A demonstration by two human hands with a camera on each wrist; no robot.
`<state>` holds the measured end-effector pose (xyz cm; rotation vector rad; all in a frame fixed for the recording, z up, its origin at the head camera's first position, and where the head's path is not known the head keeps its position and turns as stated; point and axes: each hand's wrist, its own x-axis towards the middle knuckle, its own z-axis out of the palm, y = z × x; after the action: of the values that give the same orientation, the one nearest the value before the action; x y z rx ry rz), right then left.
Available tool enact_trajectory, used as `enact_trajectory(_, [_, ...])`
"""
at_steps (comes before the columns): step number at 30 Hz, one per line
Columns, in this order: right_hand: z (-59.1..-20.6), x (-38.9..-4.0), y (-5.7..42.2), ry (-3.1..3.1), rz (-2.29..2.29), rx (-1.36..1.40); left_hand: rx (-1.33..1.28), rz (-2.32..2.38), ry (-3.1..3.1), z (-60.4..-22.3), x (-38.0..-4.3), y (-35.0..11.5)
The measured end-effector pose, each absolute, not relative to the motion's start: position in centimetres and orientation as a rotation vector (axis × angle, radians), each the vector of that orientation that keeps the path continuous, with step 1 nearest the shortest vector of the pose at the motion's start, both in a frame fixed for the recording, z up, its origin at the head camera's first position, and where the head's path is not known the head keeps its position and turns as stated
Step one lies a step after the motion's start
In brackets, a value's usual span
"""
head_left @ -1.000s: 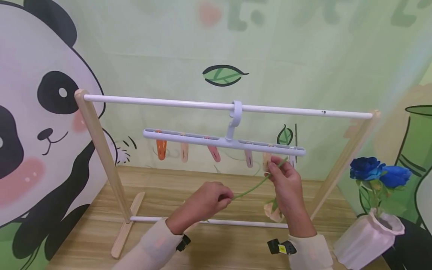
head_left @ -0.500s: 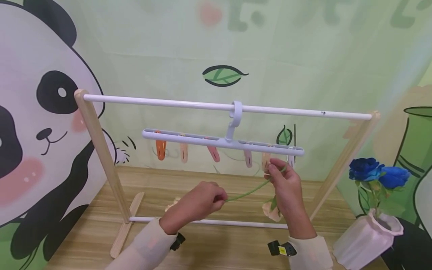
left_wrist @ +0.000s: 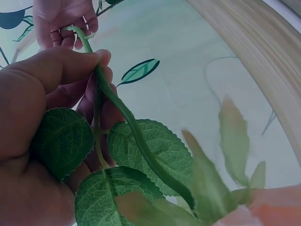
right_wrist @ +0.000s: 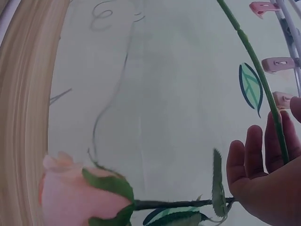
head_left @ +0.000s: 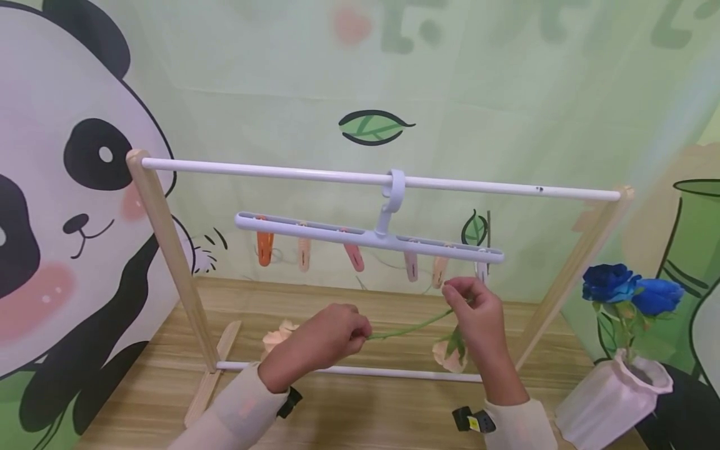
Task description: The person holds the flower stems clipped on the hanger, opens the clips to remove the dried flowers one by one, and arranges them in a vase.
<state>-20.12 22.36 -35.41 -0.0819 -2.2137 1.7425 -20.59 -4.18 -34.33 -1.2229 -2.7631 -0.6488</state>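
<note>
An artificial peach rose (head_left: 274, 337) shows partly behind my left wrist. My left hand (head_left: 329, 337) pinches its green stem between thumb and fingertips, with toothed leaves (left_wrist: 155, 141) below the fingers in the left wrist view. From there the stem (head_left: 413, 327) slants up to my right hand (head_left: 480, 319), whose curled fingers hold its end. A second peach rose (head_left: 448, 357) hangs head down beneath my right hand, its stem (right_wrist: 174, 204) running into the palm. Just above my right fingertips hangs a peach clip (head_left: 440, 272) of the lilac hanger (head_left: 337, 236).
The hanger hooks over a white rail (head_left: 270, 169) on wooden posts (head_left: 169, 250), with several coloured clips beneath it. A lower white bar (head_left: 388, 372) crosses behind my arms. To the right, a white vase (head_left: 607, 400) holds blue roses (head_left: 610, 282).
My right hand has moved down, away from the peach clip, with the stem. My left hand has drifted left, uncovering more of the left rose. The hanger has swung slightly.
</note>
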Motion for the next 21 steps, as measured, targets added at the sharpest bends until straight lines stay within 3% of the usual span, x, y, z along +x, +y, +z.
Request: enact_trajectory(21, [-36.6, -19.7, 22.1, -2.288, 0.647, 0.449, -1.249, -0.368, -2.64, -33.6, -19.8, -3.6])
